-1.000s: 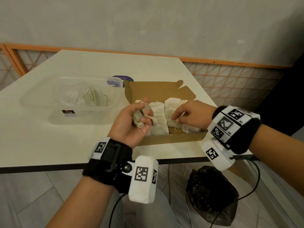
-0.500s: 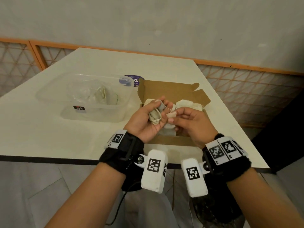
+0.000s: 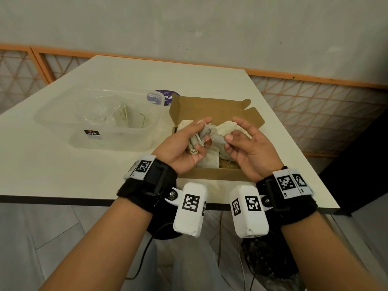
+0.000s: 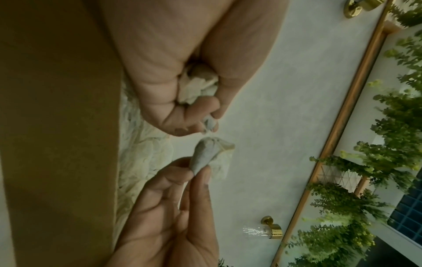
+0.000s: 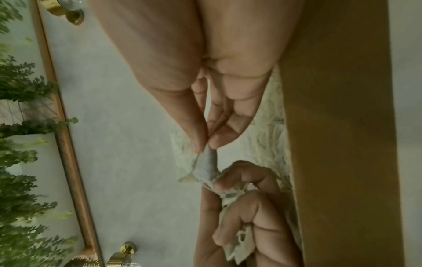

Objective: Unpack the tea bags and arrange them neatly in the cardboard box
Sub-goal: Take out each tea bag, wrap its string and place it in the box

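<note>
My left hand (image 3: 196,136) grips a crumpled bunch of pale tea bags (image 3: 194,143) just above the open brown cardboard box (image 3: 212,172). In the left wrist view the bunch (image 4: 197,84) bulges out between the curled fingers. My right hand (image 3: 228,139) pinches one tea bag (image 4: 204,156) between thumb and fingertips, right beside the bunch, and a thin string joins the two. The right wrist view shows the pinched tea bag (image 5: 205,165) hanging from the fingertips. Several tea bags (image 3: 210,161) lie flat inside the box beneath both hands.
A clear plastic tub (image 3: 109,120) holding crumpled wrappers stands left of the box on the white table (image 3: 52,164). A purple round label (image 3: 164,97) lies behind the box. The near table edge runs under my wrists. A dark bag (image 3: 270,257) sits on the floor below.
My right hand left the tea bags in the box, came up to my left hand and took hold of one tea bag from the bunch. The head view has shifted closer.
</note>
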### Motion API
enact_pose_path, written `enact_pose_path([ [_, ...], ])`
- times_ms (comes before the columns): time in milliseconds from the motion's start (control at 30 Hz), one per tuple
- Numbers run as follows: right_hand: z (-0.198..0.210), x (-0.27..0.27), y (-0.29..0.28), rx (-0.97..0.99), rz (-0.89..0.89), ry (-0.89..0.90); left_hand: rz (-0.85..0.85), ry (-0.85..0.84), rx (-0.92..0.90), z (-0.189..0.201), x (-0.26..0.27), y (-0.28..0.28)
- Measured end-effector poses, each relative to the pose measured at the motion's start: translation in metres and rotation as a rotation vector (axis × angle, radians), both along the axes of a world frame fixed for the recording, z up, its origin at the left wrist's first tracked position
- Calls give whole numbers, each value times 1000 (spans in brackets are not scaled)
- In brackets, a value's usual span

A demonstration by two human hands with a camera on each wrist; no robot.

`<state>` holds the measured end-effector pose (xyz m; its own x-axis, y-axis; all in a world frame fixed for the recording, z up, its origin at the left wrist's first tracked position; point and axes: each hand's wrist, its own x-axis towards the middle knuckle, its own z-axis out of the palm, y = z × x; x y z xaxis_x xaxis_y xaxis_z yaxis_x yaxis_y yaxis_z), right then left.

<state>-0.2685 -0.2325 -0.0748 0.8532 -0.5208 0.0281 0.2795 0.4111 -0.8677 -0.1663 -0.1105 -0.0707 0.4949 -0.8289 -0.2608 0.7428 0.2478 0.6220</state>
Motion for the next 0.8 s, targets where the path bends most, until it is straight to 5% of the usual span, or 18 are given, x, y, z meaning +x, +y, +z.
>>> enact_pose_path([
  [300,-2,1,6,-234,34,42,-23,-93,71,-3,1,-6],
  [800,-1,2,4,-124,-31,61,59,-130,59,-5,1,-7],
])
